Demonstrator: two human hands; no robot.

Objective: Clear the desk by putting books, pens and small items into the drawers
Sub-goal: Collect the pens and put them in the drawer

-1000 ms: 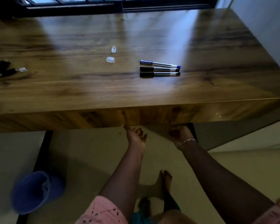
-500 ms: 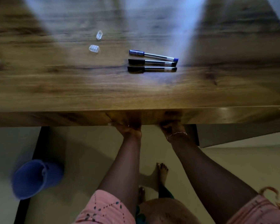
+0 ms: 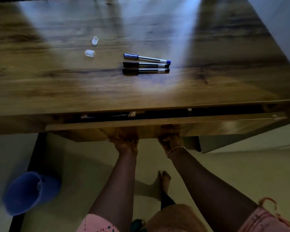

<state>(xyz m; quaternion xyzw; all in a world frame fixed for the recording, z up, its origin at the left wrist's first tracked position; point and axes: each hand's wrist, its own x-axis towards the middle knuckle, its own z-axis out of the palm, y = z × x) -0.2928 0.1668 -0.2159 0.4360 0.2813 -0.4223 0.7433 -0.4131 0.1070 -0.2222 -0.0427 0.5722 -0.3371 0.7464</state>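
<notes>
On the wooden desk (image 3: 74, 91) lie three pens and two small clear caps. The pens are one blue pen (image 3: 146, 58) and two black pens (image 3: 146, 64), side by side near the middle of the top. The blue one is the farthest from the person. Their long axes run left to right, with the capped ends to the left. The blue pen slants a little, so the three draw together at their right ends. One clear cap (image 3: 95, 41) and a second clear cap (image 3: 89, 53) lie apart from each other, to the left of the pens and a little farther back.

Below the desk's front edge, one drawer (image 3: 157, 122) stands open by a narrow gap. Its long front runs left to right, parallel to the desk edge. Inside the dark gap a few pale scraps show, too dim to tell what they are.

Both arms reach straight forward, side by side. The left hand (image 3: 124, 143) and the right hand (image 3: 170, 139) grip the lower edge of the drawer front near its middle, with the fingers hooked under it and mostly out of sight. A thin bracelet (image 3: 176, 149) circles the right wrist.

On the floor to the left a blue bucket (image 3: 30, 192) lies tilted, its mouth toward the upper left. One bare foot (image 3: 163, 181) shows between the arms.
</notes>
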